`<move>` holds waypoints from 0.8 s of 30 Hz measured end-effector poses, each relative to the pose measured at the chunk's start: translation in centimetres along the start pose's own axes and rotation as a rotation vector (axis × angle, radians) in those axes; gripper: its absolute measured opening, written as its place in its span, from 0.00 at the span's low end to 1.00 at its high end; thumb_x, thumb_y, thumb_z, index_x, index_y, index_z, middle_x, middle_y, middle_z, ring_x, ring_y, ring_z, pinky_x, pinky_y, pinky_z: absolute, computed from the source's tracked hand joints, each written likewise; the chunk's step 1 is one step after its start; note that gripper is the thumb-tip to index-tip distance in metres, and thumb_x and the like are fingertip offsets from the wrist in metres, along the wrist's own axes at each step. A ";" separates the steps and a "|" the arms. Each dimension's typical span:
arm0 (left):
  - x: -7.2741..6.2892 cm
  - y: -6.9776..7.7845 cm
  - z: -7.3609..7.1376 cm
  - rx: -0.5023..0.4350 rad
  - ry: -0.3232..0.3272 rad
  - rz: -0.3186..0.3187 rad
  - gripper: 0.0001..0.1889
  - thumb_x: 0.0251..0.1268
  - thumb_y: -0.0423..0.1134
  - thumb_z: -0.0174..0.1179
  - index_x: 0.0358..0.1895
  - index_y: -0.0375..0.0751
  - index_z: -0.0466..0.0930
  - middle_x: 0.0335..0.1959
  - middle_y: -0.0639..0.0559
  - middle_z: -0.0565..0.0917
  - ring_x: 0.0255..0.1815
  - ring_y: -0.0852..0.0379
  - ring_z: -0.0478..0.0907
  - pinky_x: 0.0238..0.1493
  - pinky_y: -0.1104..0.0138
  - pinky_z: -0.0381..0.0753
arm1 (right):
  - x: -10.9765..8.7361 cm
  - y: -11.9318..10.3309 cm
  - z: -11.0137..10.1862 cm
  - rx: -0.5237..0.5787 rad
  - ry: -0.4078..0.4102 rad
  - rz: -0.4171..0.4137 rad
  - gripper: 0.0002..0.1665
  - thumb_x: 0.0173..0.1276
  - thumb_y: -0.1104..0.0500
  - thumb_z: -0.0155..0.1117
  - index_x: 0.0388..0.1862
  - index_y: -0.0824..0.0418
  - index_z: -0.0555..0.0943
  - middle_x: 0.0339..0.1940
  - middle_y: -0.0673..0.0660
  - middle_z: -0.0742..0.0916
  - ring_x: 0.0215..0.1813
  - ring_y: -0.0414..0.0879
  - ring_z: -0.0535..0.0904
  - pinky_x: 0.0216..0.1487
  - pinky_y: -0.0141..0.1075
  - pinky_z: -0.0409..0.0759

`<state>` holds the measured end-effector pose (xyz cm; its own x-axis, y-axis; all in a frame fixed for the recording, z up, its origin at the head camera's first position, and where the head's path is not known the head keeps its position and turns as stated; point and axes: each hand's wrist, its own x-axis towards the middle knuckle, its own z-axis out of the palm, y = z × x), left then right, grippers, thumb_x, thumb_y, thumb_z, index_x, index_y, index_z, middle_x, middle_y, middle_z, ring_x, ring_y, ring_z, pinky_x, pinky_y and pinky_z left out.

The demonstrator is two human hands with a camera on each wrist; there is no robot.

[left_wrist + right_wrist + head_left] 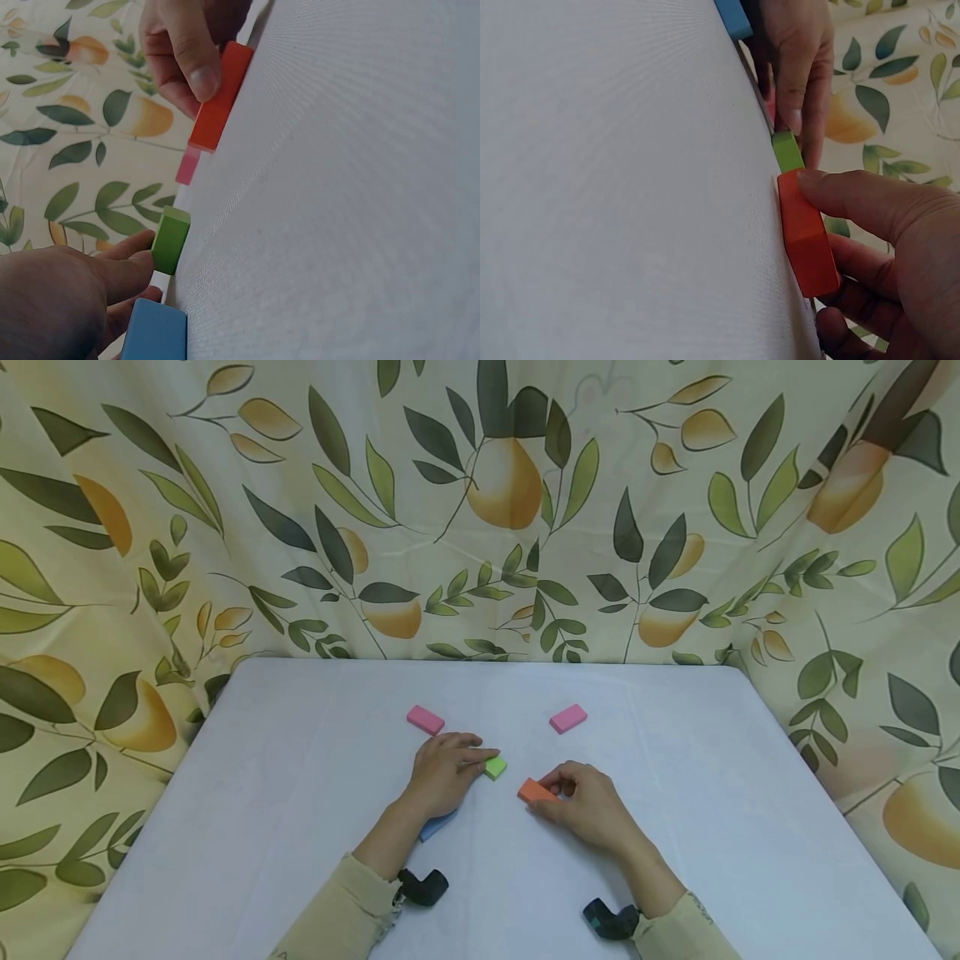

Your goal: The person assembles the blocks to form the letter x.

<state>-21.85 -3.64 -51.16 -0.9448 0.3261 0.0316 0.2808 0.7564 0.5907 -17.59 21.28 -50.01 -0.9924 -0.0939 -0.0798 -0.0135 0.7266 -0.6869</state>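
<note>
The left hand (pixel 444 774) has its thumb and forefinger at one end of a small green block (pixel 495 767), pinching it. In the left wrist view the green block (pixel 172 240) stands at the fingertips. A blue block (pixel 438 825) lies on the table beneath the left wrist, partly covered by it. To the right, the right hand (pixel 588 802) grips an orange block (pixel 536 791) between thumb and fingers. In the right wrist view the thumb is on the near face of the orange block (pixel 808 232), with other fingers behind it.
Beyond the hands lie two pink blocks, one pink block (pixel 426 719) at the left and another pink block (pixel 568 718) at the right. A white cloth covers the table (pixel 300 735). Behind the far edge hangs a leaf-and-fruit patterned curtain (pixel 510 560).
</note>
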 end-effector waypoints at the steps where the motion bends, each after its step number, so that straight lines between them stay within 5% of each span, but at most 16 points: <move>1: 0.0 0.0 0.0 0.000 0.000 0.000 0.18 0.77 0.45 0.60 0.64 0.70 0.83 0.71 0.56 0.77 0.79 0.47 0.62 0.79 0.40 0.55 | 0.0 0.0 0.0 -0.001 0.001 0.001 0.17 0.55 0.47 0.83 0.41 0.49 0.88 0.36 0.50 0.83 0.42 0.46 0.73 0.43 0.39 0.71; 24: 0.0 -0.1 0.1 -0.007 0.009 0.013 0.17 0.77 0.45 0.59 0.63 0.70 0.83 0.71 0.56 0.77 0.79 0.47 0.62 0.79 0.41 0.54 | 0.5 -0.1 0.4 -0.002 0.004 -0.020 0.17 0.55 0.47 0.83 0.41 0.49 0.89 0.35 0.49 0.83 0.41 0.46 0.73 0.42 0.39 0.71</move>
<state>-21.82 -3.68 -51.28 -0.9427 0.3305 0.0464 0.2917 0.7484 0.5957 -18.01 20.86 -50.30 -0.9924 -0.1052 -0.0632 -0.0331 0.7258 -0.6872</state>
